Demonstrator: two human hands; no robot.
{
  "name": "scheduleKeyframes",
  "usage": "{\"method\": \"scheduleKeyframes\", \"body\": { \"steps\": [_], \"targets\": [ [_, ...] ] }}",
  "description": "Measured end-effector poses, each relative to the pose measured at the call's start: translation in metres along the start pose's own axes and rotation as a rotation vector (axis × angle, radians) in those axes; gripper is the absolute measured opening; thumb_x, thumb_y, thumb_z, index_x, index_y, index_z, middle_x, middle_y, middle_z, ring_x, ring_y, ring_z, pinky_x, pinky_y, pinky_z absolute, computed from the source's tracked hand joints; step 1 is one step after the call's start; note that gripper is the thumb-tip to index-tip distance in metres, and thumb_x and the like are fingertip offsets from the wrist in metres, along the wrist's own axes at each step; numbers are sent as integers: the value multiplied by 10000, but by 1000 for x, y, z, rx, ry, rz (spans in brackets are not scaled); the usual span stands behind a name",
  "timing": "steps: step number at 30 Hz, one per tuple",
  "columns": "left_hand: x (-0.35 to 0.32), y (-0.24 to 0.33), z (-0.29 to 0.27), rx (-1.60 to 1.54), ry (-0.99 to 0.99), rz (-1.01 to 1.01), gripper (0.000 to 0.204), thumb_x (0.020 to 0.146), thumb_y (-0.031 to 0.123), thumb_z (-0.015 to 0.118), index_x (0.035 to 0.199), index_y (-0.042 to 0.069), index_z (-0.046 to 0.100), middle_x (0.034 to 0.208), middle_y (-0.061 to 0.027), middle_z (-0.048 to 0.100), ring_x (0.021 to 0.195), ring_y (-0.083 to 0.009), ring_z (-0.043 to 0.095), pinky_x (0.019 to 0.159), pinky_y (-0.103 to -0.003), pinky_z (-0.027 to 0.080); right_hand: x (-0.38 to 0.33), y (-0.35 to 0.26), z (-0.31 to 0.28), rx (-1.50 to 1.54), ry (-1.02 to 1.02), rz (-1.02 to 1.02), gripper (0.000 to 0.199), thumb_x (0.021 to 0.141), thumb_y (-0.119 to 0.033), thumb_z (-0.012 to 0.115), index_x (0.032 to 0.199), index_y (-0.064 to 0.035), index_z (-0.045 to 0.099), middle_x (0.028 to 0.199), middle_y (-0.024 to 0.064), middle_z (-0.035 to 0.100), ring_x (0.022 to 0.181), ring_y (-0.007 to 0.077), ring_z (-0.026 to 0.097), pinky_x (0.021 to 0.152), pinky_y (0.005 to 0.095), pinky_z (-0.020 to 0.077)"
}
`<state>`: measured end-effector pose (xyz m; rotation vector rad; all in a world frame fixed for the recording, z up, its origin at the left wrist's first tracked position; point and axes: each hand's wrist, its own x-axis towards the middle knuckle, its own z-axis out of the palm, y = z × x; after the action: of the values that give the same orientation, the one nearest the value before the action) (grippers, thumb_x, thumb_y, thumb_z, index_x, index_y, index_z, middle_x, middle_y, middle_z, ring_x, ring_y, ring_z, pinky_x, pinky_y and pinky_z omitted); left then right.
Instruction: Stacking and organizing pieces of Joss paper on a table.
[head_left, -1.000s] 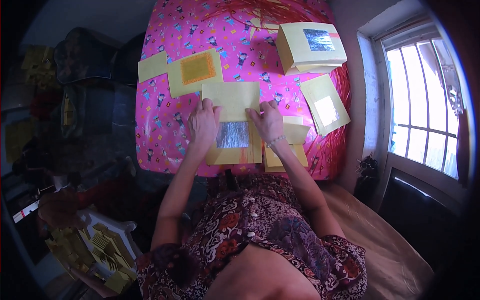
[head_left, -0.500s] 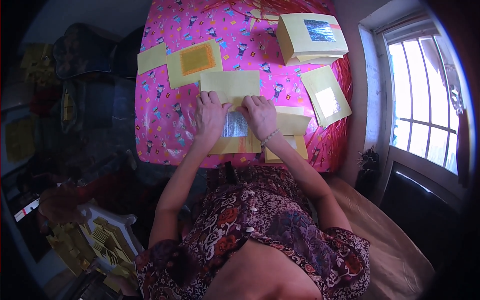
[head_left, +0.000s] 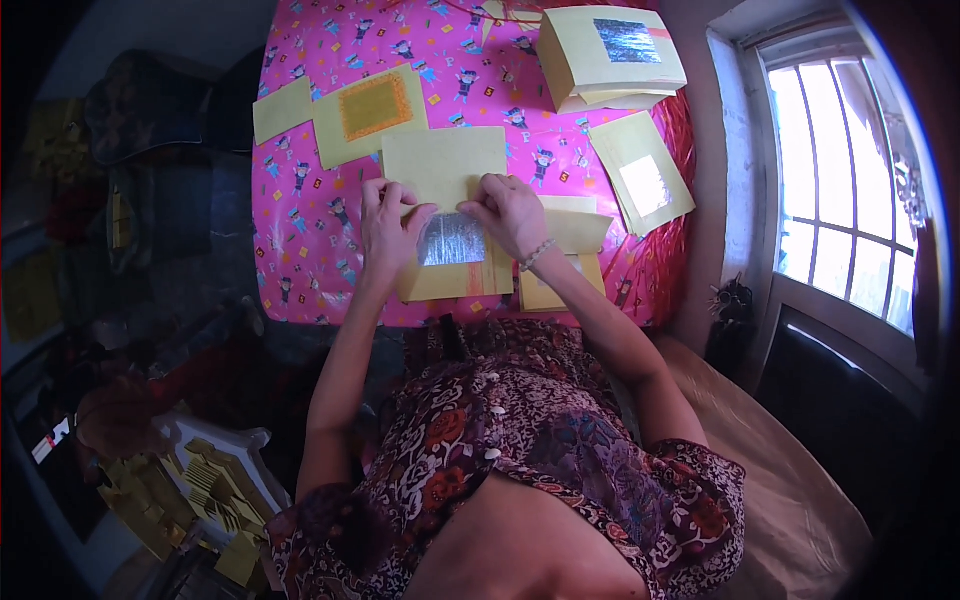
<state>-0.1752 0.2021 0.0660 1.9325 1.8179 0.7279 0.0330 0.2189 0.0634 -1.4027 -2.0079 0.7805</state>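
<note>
A plain yellow paper sheet (head_left: 445,160) lies flat in front of me. Just nearer is a yellow paper (head_left: 440,285) with a square of silver foil (head_left: 452,242) and a faint reddish mark. My left hand (head_left: 388,228) is closed, thumb and curled fingers pinching at the near left edge of the plain sheet. At the right of that edge, my right hand (head_left: 508,215), with a beaded bracelet at the wrist, pinches in the same way. How the two papers join is hidden by my fingers.
Yellow papers (head_left: 562,285) lie beside my right wrist. Farther right are foil-faced sheets (head_left: 625,150) and a thick folded yellow stack (head_left: 590,85). An orange-bordered sheet (head_left: 335,140) lies far left on the pink patterned tablecloth (head_left: 300,240). Red strands (head_left: 685,150) run along the right edge.
My fingers, which lay bent over the paper, have drawn up into pinches with the thumbs at its edge. The hands have parted slightly. The whole view has shifted a little.
</note>
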Motion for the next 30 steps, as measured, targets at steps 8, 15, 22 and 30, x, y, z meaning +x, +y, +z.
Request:
{"method": "scheduleKeyframes", "body": {
  "steps": [8, 15, 22, 30],
  "targets": [
    [3, -10, -6, -158, -42, 27, 268, 706, 134, 825, 852, 42, 619, 976, -101, 499, 995, -288, 532, 827, -400, 456, -1, 1, 2, -45, 26, -13, 254, 786, -233, 733, 789, -68, 540, 760, 77, 596, 768, 277, 600, 693, 399, 471],
    [4, -36, -6, -469, -46, -40, 128, 776, 44, 762, 881, 47, 690, 941, -24, 477, 673, -79, 469, 598, -234, 436, -1, 3, 1, -28, -18, 18, 248, 807, -242, 715, 827, -70, 537, 781, 87, 599, 786, 288, 600, 710, 399, 477],
    [-3, -47, 2, -525, -33, -71, 169, 785, 17, 749, 911, 23, 637, 906, -20, 463, 632, -68, 457, 558, -216, 403, 1, 3, 3, -128, 7, -82, 314, 807, -323, 713, 926, -86, 545, 815, 82, 611, 818, 283, 619, 717, 405, 491],
    [5, -10, -16, -6, 134, -191, 492, 784, 436, 765, 1018, 72, 530, 701, -81, 559, 611, -285, 589, 587, -433, 468, 16, -7, -5, -603, -75, -427, 259, 835, -340, 653, 926, -118, 557, 864, 40, 521, 819, 193, 571, 720, 347, 430]
  ]
}}
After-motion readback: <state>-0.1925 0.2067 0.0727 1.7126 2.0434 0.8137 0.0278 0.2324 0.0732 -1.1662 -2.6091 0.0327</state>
